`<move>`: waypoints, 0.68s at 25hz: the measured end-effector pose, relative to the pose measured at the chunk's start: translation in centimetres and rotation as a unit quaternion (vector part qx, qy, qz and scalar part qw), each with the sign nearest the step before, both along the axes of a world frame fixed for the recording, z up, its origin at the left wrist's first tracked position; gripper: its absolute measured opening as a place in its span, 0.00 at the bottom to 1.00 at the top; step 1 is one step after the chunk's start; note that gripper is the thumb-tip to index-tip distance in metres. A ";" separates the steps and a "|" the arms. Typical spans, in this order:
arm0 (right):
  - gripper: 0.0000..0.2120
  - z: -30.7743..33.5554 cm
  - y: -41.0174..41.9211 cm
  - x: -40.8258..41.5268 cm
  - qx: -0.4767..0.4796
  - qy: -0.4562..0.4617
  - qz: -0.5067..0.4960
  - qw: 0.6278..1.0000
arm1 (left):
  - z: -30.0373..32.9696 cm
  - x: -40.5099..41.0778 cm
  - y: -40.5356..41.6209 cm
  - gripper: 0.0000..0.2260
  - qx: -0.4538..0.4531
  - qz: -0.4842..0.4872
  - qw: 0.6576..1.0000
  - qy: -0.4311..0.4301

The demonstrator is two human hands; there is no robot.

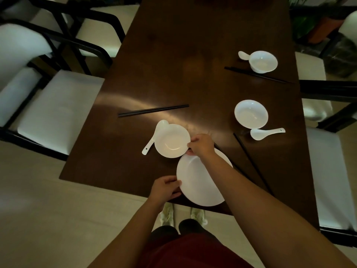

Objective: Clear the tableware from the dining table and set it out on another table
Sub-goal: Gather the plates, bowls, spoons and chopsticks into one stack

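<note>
White-cushioned chair (pixel 58 111) with a black frame stands at the left edge of the dark wooden dining table (pixel 193 55). Black chopsticks (pixel 153 110) lie near the table's middle, and below them a white soup spoon (pixel 154 136) rests against the left rim of a white bowl (pixel 171 141). Left hand (pixel 166 187) grasps the near-left rim of a large white plate (pixel 201 182) at the table's near edge, fingers curled around it. Right hand (pixel 200 145) pinches the right rim of the bowl, just above the plate's far edge. To the right lie a second bowl (pixel 251 114) with a spoon (pixel 266 133) beside it and long chopsticks (pixel 251 161); farther back, a third bowl (pixel 263 61), a small spoon (pixel 243 55) and another chopstick pair (pixel 257 75).
</note>
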State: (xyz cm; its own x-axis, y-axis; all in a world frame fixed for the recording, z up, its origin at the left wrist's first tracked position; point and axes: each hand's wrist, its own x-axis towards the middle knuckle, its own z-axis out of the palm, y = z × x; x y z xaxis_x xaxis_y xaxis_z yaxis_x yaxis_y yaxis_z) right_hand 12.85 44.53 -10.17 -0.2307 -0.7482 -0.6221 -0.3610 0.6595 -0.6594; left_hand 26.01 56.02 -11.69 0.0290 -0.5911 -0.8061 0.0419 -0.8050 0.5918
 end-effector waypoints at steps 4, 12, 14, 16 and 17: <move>0.05 2.2 0.3 -1.7 -0.043 0.006 -0.029 0.999 | 0.2 0.1 0.0 0.12 -0.003 -0.002 1.000 0.009; 0.08 5.9 6.5 -9.5 -0.007 0.029 0.049 0.998 | 0.0 0.1 0.2 0.13 -0.003 0.009 1.000 0.019; 0.05 5.3 7.2 -10.2 0.005 0.049 0.063 0.997 | 0.0 0.1 0.2 0.14 -0.002 0.010 1.000 0.018; 0.05 4.7 7.5 -10.6 0.010 0.055 0.061 0.997 | 0.0 0.0 0.2 0.14 -0.004 0.012 1.000 0.019; 0.05 4.5 7.6 -10.7 0.014 0.054 0.060 0.997 | 0.1 0.0 0.2 0.15 -0.005 0.013 1.000 0.019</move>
